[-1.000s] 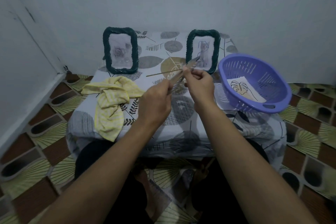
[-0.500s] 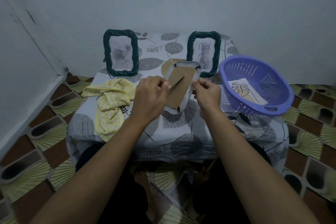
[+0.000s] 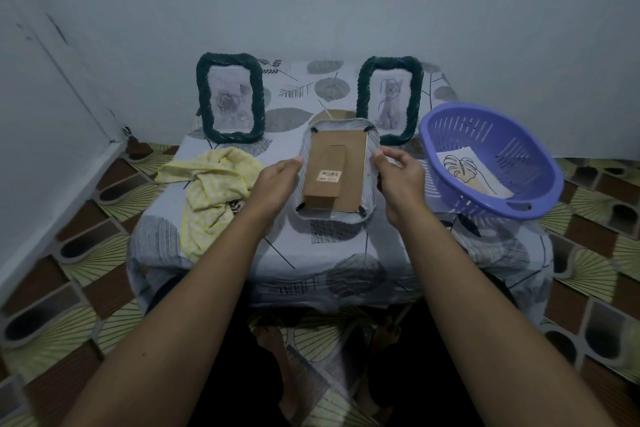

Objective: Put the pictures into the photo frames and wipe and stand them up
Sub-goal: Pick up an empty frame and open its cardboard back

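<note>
A third photo frame lies face down in the middle of the low table, its brown cardboard back and folded stand facing up. My left hand holds its left edge and my right hand holds its right edge. Two dark green woven frames stand upright at the back: the left frame shows a rose picture, the right frame a cat picture. A leaf drawing lies in the purple basket. A yellow cloth is crumpled to the left of my left hand.
The table carries a leaf-patterned cover and stands against a pale wall, with another wall close on the left. The basket overhangs the table's right side. Patterned floor tiles surround the table, and my legs are under its front edge.
The frame was held up edge-on between my hands, then tipped back-side up and came down onto the table. My hands moved apart to its left and right edges.
</note>
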